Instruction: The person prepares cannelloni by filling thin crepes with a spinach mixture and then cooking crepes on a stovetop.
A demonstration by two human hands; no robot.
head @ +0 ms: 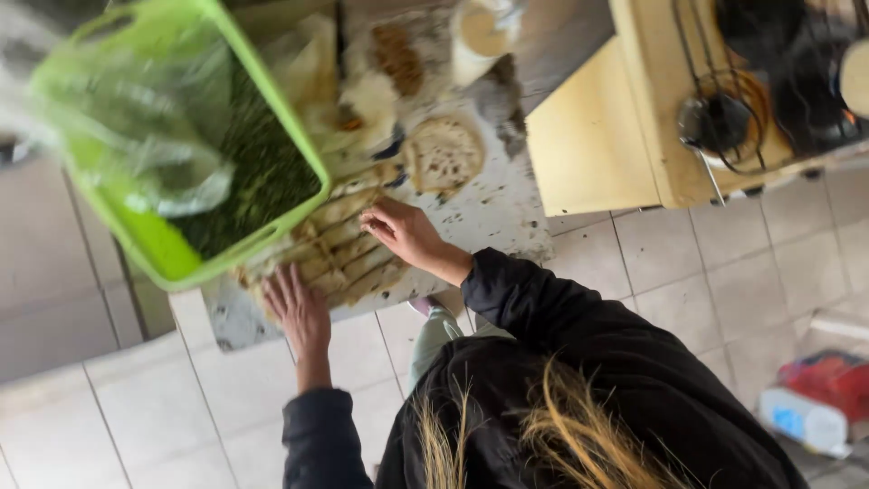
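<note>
I see a green basket (272, 109) of chopped greens (258, 172) sitting just above my fingers, its near corner overhanging the dough strips (339, 254) and hiding part of them. A clear plastic bag (154, 154) lies inside the basket, blurred. Beyond my right fingers there is one round flatbread (444, 152) on the floured board (493, 213), and past that some more dough pieces, too blurred to count. One jar (484, 32) stands at the far end. A yellow cabinet (588, 145) sits to the right of the board, with a stove (769, 81) on top. On the tiled floor (181, 407), well off to the right, lie a red packet (837, 376) and a white bottle (801, 421).

Count: roughly five or six strips side by side, edges touching; exact number unclear.

Left hand (299, 312): fingers spread flat, released, tips touching the near end of the strips at the board's edge. Right hand (407, 231): fingers loosely curved, not clenched, tips resting on the far end of the strips. Neither hand grasps anything. The strips lie between my two hands.
</note>
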